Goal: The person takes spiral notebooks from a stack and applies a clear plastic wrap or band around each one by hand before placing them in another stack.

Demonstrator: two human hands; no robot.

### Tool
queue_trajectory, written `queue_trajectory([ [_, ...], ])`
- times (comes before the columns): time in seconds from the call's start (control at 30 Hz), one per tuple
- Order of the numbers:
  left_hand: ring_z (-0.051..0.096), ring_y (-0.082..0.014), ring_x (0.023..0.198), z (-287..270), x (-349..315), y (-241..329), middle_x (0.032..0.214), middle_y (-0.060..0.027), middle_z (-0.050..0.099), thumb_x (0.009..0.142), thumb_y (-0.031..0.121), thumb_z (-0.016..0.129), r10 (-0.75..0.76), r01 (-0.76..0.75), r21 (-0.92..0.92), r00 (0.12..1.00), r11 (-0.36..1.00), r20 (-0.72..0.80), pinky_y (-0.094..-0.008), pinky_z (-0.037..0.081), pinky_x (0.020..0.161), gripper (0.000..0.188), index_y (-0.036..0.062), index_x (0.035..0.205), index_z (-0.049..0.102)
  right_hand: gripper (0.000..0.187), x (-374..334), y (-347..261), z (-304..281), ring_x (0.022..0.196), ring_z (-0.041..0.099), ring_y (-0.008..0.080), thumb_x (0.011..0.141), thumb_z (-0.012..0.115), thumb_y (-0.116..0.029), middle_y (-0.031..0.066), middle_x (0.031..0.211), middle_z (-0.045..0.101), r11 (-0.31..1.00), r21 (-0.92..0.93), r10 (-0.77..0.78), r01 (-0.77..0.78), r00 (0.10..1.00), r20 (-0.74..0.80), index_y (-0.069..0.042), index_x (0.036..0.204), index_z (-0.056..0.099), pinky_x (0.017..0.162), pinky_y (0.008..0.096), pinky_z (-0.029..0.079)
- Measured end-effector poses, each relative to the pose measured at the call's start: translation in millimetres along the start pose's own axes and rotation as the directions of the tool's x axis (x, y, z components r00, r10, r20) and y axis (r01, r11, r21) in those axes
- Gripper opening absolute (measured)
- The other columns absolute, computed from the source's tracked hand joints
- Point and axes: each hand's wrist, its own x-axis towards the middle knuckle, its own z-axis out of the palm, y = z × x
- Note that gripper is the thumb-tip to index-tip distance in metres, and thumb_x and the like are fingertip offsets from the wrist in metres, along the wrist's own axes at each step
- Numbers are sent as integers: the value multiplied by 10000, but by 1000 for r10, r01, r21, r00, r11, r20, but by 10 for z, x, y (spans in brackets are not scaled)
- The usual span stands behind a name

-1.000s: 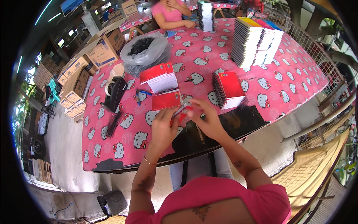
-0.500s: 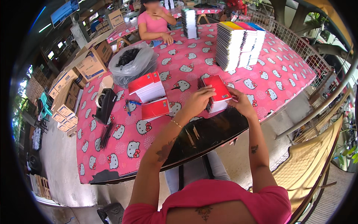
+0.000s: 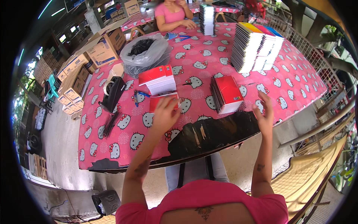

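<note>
My left hand (image 3: 166,114) reaches over a single red spiral notebook (image 3: 154,104) lying flat, its fingers spread across the cover; whether they press on it I cannot tell. Just behind lies a pile of red notebooks (image 3: 160,80). To the right, a neat stack of red notebooks (image 3: 228,89) stands by itself near the table's front edge, black coils along its left side. My right hand (image 3: 264,115) hovers right of that stack, apart from it, fingers parted and holding nothing.
Left of the notebooks are blue-handled tools (image 3: 138,97), a black tape dispenser (image 3: 113,95), loose black coils (image 3: 110,124) and a plastic bag (image 3: 144,56). Tall notebook stacks (image 3: 255,46) stand back right. A co-worker (image 3: 172,16) sits across the table; cardboard boxes (image 3: 102,54) line the left.
Both hands have let go of the red notebook stack. My left hand has moved left to the single notebook; my right hand has drawn away to the right. The view has shifted.
</note>
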Motion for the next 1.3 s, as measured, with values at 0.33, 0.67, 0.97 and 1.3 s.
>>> queue_trajectory([
  [0.33,615,-350,915,-294,-240,-400,948,-136,640,849,12,624,-115,104,135,990,985,77,-475,491,797,270,40,1115,660,330,-210,-597,1246,1071,618,239,832,719,-36,132,1139,645,932,360,-162,40,936,313,-16,1157,666,907,320,468],
  [0.67,532,-324,1179,-258,-589,543,1238,-193,550,854,20,621,-169,167,28,984,986,65,-444,439,979,417,78,1266,594,471,-779,-154,1983,988,558,130,837,715,4,46,1080,581,843,434,39,-318,841,540,-46,1269,532,871,280,458],
  [0.97,513,-404,1195,-645,-946,-639,1307,-216,519,719,-83,598,-331,338,20,932,941,-149,-453,436,1018,580,42,1284,555,269,-748,-122,1972,876,598,97,846,768,-64,41,980,654,794,468,123,-389,856,503,-32,1064,614,802,247,488],
  [1.3,599,-368,1080,-970,-1662,-1752,1107,-169,650,984,330,491,-547,600,741,745,301,-381,-537,435,922,328,64,1136,609,237,-779,-246,2165,906,596,83,856,737,-39,12,966,658,770,439,86,-464,756,649,-11,1077,654,840,249,483],
])
